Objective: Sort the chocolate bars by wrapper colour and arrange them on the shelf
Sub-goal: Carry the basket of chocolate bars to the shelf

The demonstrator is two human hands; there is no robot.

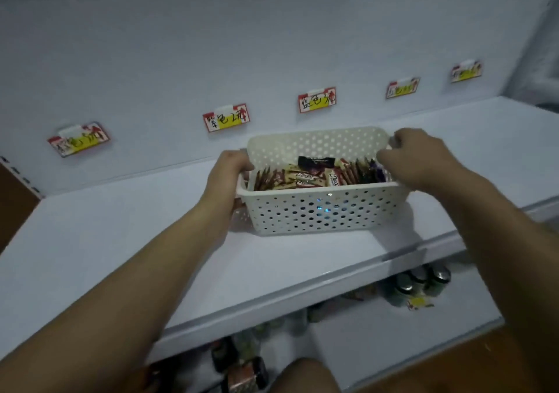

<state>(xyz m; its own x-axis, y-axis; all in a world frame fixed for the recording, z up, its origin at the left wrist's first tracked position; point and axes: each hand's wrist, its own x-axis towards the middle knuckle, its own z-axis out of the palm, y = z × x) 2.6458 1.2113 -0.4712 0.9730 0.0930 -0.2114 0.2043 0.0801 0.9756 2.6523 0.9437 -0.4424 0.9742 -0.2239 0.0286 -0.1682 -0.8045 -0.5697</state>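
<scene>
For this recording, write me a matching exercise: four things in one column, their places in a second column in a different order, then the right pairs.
Things:
1. chocolate bars
2. left hand
3. paper labels
4. cans

Places:
A. on the back wall above the shelf
B. inside the basket
C. on the lower shelf
D. gripping the basket at its left end

Pairs: 1-B, 2-D, 3-A, 4-C
</scene>
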